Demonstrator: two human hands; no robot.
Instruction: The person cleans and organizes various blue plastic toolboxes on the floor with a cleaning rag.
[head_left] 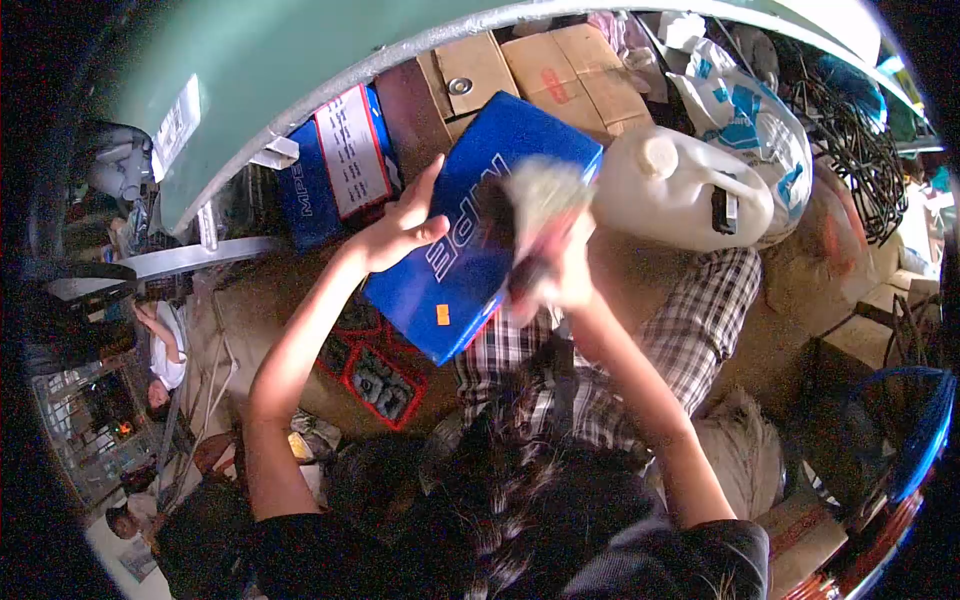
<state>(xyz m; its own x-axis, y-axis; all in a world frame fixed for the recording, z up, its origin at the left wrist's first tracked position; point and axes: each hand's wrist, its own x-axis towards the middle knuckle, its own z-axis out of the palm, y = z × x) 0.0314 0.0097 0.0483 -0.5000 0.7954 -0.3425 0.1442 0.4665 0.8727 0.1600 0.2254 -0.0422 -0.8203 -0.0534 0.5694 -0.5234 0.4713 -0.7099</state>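
Observation:
A blue box [410, 290] with large white-outlined letters and a small orange sticker lies tilted in front of me. My left hand [400, 228] rests against its left edge, thumb and fingers spread apart. Over the right part of the box, my right hand [562, 265] is closed around the handle of a brush [548, 195] with pale bristles. Motion blurs the brush and the fingers on it. The bristles cover part of the lettering.
Behind the box stand cardboard boxes [580, 75] and another blue box [305, 190] with a white label. A white jug [680, 195] is at the right, beside a plastic bag [745, 115]. A curved metal rim [400, 52] arches above. Two people appear at the far left.

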